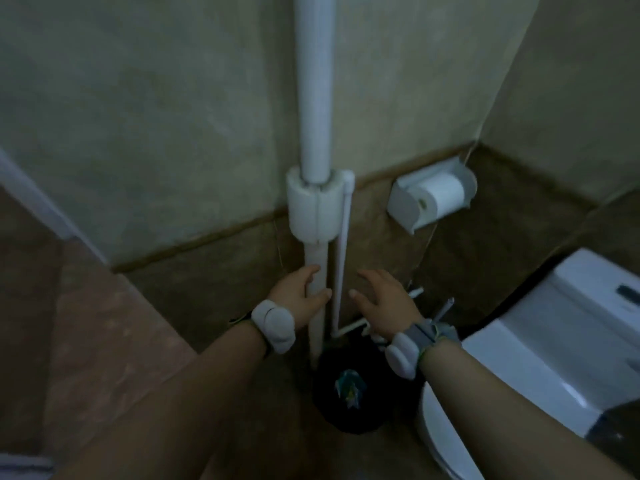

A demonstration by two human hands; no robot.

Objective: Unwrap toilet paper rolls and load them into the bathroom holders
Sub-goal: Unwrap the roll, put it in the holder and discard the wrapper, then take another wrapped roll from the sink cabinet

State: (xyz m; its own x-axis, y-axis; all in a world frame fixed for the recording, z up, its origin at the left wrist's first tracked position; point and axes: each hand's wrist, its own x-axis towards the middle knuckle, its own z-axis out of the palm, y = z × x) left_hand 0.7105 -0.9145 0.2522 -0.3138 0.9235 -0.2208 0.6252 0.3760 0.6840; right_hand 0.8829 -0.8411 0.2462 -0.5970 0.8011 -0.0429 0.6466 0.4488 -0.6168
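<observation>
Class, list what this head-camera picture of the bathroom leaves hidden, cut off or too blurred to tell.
Head view:
- toilet: cut off by the right and bottom edges.
- crumpled item in the black bin: too blurred to identify.
- pipe: foot hidden behind the bin.
- small fittings: blurred, partly hidden by the right hand.

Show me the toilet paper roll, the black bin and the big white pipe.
toilet paper roll [445, 194], head view, on its white outer wrap.
black bin [370, 415], head view, on its dark inside.
white pipe [314, 98], head view, on its upper shaft.

Wears a white rounded pod [273, 323] on the left wrist, another white pod [403, 355] with grey, green-edged strap [427, 332] on the right.
</observation>
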